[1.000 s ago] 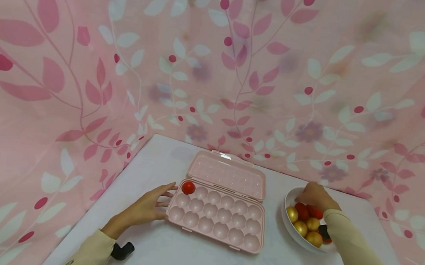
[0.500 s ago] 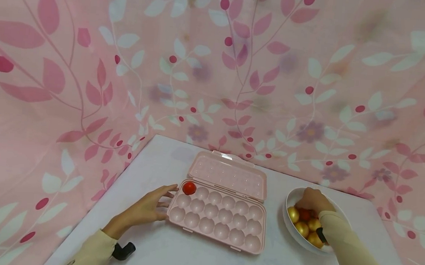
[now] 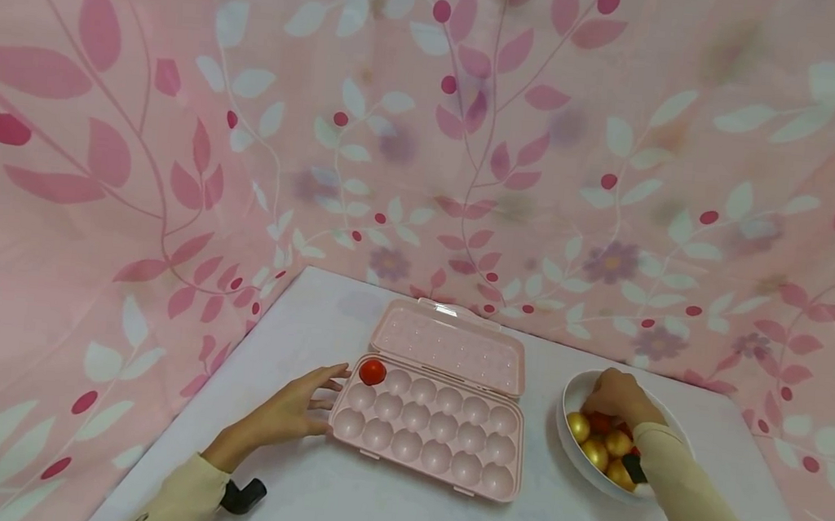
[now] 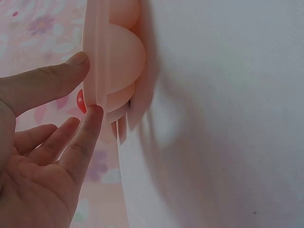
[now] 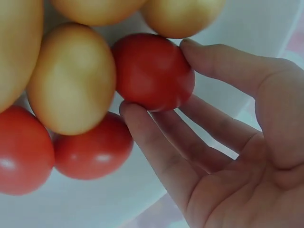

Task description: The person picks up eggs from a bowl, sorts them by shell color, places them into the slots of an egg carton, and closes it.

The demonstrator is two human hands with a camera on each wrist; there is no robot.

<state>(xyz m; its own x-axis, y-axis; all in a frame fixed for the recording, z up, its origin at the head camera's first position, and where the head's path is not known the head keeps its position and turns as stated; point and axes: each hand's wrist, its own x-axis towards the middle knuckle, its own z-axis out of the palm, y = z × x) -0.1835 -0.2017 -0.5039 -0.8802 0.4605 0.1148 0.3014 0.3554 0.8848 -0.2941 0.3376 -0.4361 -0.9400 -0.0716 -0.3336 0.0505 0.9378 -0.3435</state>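
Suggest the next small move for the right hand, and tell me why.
I'd probably lift the dark red egg gently out of the white bowl: the right hand appears to have it pinched, and the open pink tray has bare cups, with only a lone egg in its far-left corner.

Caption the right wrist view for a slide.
Right-hand grip pinching a red egg among gold eggs and other red eggs in a white bowl.

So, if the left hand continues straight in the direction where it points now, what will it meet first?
The left hand would first meet the near end of the pink egg tray. In the left wrist view, its fingers seem to touch the rim, though exact depth is hard to judge.
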